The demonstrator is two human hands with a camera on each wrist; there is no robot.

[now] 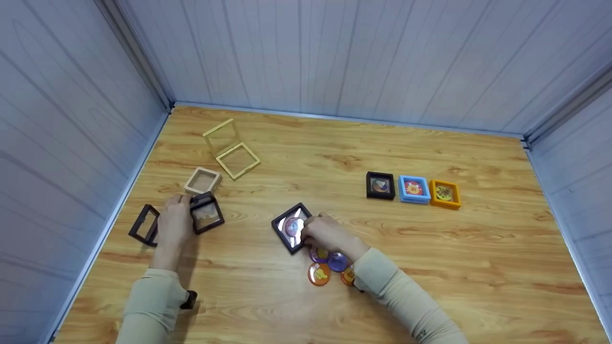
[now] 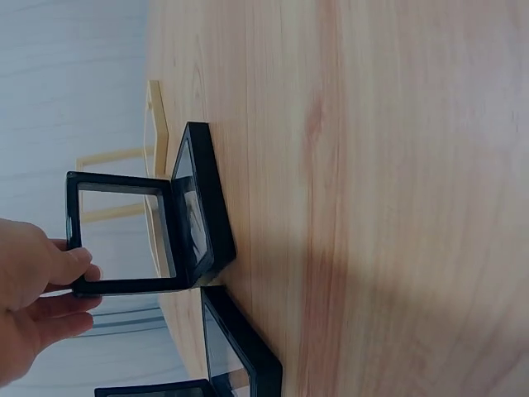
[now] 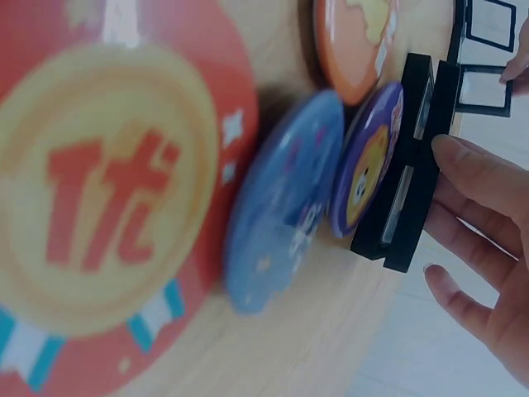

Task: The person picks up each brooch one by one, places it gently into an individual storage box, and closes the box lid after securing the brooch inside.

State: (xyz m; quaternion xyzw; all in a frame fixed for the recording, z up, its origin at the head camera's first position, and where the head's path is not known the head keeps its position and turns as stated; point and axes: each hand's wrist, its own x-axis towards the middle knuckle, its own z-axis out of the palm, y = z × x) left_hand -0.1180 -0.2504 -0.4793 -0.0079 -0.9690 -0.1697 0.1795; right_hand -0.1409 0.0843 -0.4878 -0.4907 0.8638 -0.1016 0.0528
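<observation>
My left hand pinches the raised lid of a black display case, whose base rests on the table. Another black case with its lid up stands left of that hand. My right hand holds the corner of a black display case lying flat, with a round badge under its clear film. In the right wrist view, the thumb lies on this case's upper half and a narrow gap shows between the halves. Round badges lie beside that hand: orange, blue-purple, purple-rimmed and red.
A beige case and an opened pale yellow case stand at the back left. Towards the right, black, light blue and orange-yellow cases with badges form a row. Panel walls bound the table.
</observation>
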